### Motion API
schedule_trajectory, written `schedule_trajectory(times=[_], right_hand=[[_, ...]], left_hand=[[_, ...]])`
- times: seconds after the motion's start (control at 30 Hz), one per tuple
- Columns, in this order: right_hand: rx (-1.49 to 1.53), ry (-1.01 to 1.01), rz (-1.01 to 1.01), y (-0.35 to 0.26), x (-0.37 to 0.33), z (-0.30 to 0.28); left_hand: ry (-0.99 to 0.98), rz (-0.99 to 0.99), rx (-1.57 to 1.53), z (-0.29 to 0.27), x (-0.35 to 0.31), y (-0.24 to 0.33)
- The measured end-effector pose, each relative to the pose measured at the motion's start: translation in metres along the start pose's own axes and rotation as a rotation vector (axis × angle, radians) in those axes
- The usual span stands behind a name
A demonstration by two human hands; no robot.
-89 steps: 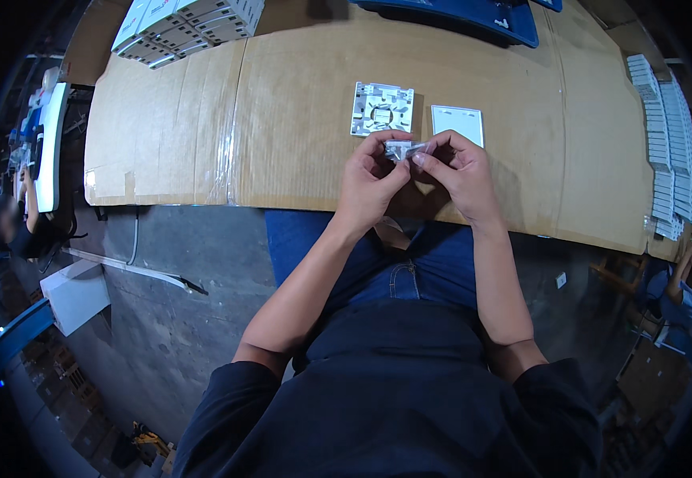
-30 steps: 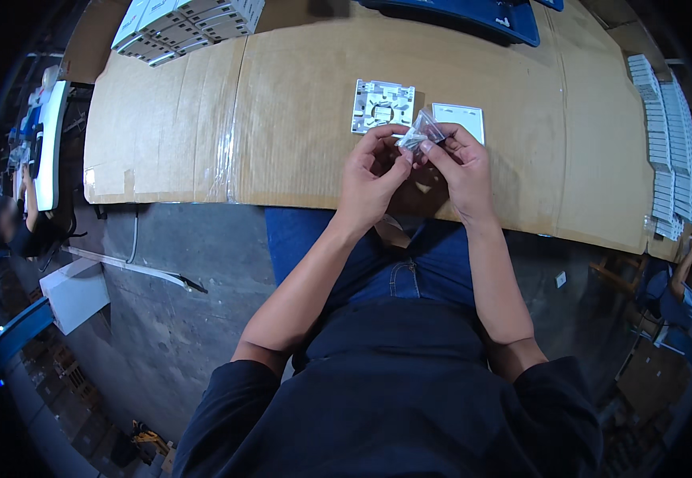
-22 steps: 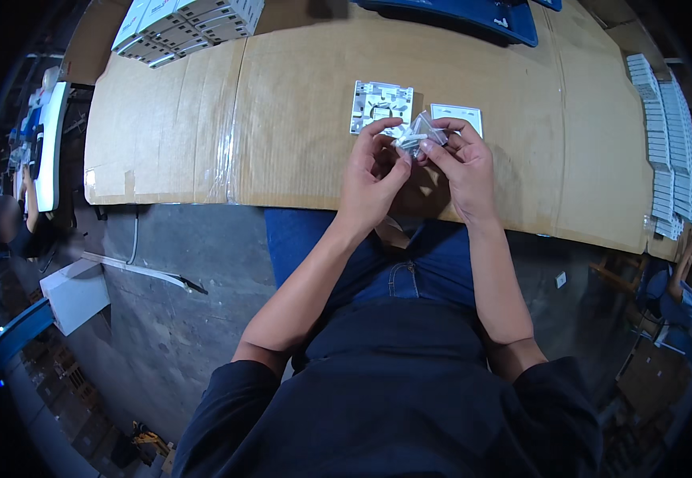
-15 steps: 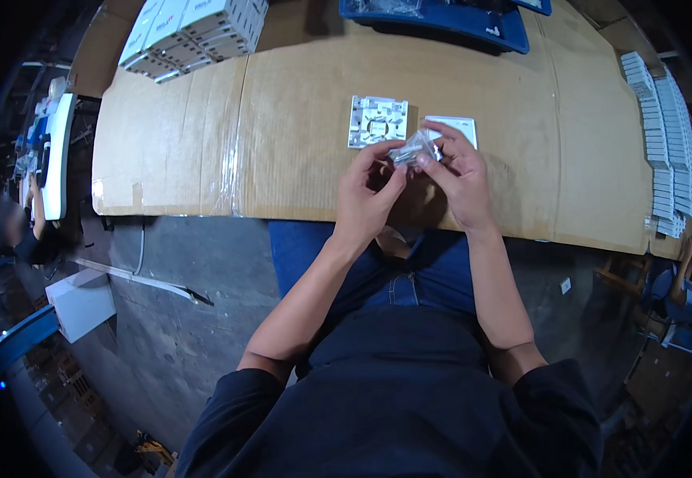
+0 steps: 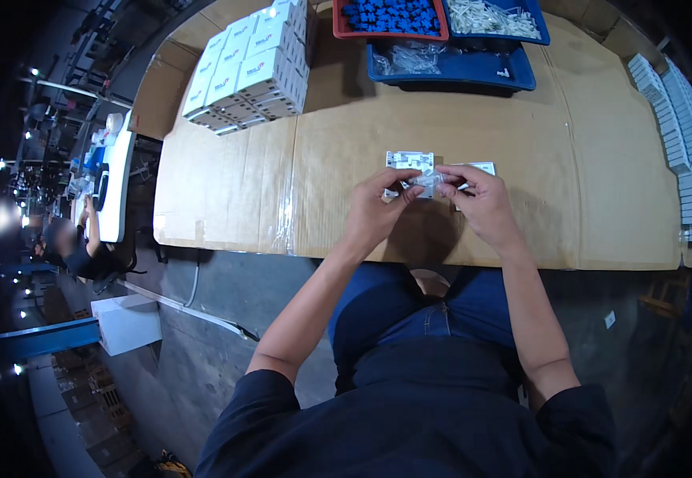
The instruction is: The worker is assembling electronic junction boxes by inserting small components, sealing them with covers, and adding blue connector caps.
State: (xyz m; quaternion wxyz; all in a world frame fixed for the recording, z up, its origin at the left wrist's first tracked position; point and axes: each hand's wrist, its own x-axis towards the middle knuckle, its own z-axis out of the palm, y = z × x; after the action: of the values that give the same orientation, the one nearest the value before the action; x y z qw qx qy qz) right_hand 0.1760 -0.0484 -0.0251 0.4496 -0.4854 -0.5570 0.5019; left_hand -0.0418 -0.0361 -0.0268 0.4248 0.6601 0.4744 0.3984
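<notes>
Between my two hands is a small clear plastic bag [image 5: 427, 181] with what look like small parts in it. My left hand [image 5: 371, 209] pinches its left side with thumb and fingers. On the other side, my right hand [image 5: 485, 204] grips it the same way. Just beyond the bag lies an open white plastic housing [image 5: 410, 158], partly covered by my fingers. A flat white cover [image 5: 485, 168] lies to its right, mostly hidden behind my right hand.
Cardboard [image 5: 338, 183] covers the table. Stacked white boxes [image 5: 246, 72] stand at the back left. A red tray [image 5: 394, 36] of blue pieces and blue trays [image 5: 457, 82] are at the back. White panels [image 5: 672, 135] are stacked far right. Another person [image 5: 75, 247] works at left.
The view has shifted, so more of the trays and boxes at the back shows. My hands still hold the bag, now drawn straighter between the fingertips of both hands.
</notes>
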Motion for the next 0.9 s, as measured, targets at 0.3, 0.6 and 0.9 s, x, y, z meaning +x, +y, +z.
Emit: schedule_trajectory(times=[0.3,0.6,0.9], right_hand=[[-0.254,-0.036,-0.081,-0.024,0.035,0.009],[-0.509,0.004,-0.198,0.014,0.034,0.022],[-0.723,0.034,-0.248,0.022,0.03,0.03]], left_hand=[[-0.102,0.237,0.244,-0.033,0.041,0.005],[-0.14,0.214,0.367,-0.037,0.028,-0.016],[-0.103,0.294,0.574,-0.035,0.022,-0.04]])
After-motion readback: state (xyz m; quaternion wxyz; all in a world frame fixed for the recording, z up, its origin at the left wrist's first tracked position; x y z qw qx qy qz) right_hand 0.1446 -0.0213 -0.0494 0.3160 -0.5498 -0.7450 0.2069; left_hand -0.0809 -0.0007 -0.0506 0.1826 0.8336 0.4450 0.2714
